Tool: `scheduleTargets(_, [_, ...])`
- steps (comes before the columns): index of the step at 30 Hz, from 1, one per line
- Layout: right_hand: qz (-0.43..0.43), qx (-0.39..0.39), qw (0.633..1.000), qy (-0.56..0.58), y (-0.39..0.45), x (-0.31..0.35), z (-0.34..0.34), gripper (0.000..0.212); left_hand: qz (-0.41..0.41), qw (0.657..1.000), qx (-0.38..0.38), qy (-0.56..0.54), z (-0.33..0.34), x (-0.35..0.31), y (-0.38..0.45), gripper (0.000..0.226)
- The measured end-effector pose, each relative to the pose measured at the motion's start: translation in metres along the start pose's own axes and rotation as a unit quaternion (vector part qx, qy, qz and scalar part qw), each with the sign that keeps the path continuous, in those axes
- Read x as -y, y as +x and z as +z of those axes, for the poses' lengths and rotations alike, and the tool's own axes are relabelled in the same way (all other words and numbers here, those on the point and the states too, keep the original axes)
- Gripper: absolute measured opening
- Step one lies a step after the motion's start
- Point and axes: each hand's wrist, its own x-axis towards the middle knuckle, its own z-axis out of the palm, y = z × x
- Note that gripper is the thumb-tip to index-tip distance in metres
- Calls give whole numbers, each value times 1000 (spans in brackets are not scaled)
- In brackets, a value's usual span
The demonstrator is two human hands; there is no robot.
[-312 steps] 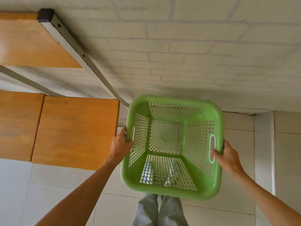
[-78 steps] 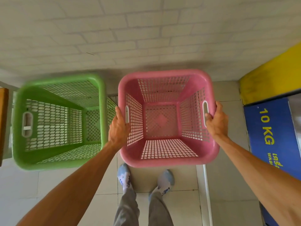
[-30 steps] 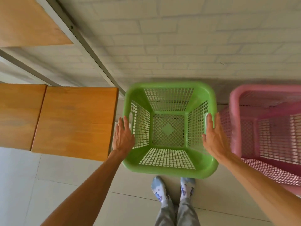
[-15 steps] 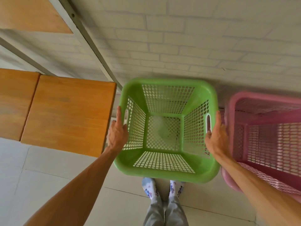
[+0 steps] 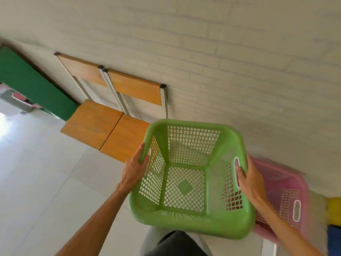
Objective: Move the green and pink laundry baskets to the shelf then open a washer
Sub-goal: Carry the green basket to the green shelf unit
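Note:
I hold an empty green laundry basket (image 5: 186, 185) in the air in front of me, tilted a little. My left hand (image 5: 135, 168) grips its left rim at the handle slot. My right hand (image 5: 248, 179) grips the right rim, fingers through the right handle slot. A pink laundry basket (image 5: 287, 198) stands on the floor to the right, partly hidden behind the green one and my right forearm. The wooden shelf (image 5: 108, 132) with a metal frame stands against the wall at the left, its lower boards just left of the green basket.
A white brick wall (image 5: 221, 61) runs behind everything. A green panel (image 5: 33, 84) leans along the far left. Pale floor tiles (image 5: 42, 172) spread to the left. A yellow and blue machine edge (image 5: 335, 224) shows at the far right.
Both hands have closed on the green basket's rims and lifted it off the floor. The view has swung up and left, so the whole shelf shows.

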Motion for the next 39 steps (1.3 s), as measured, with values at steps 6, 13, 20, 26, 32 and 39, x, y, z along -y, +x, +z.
scheduleTargets(6, [-68, 30, 997, 8, -7, 82, -11, 52, -57, 993, -95, -50, -93, 12, -59, 61])
scheduleTargets(13, [-182, 91, 979, 19, -31, 200, 39, 44, -133, 958, -222, -122, -184, 76, -147, 60])
scheduleTargets(20, [-268, 159, 950, 19, -107, 300, 121, 43, -171, 913, -322, -182, -254, 168, -240, 56])
scheduleTargets(26, [-324, 218, 921, 14, -195, 383, 210, 42, -204, 882, -367, -215, -314, 269, -321, 53])
scheduleTargets(32, [-352, 251, 901, 43, -274, 445, 286, 40, -244, 861, -383, -229, -371, 348, -378, 55])
scheduleTargets(39, [-342, 261, 901, 57, -314, 513, 342, 39, -244, 837, -406, -274, -426, 407, -390, 59])
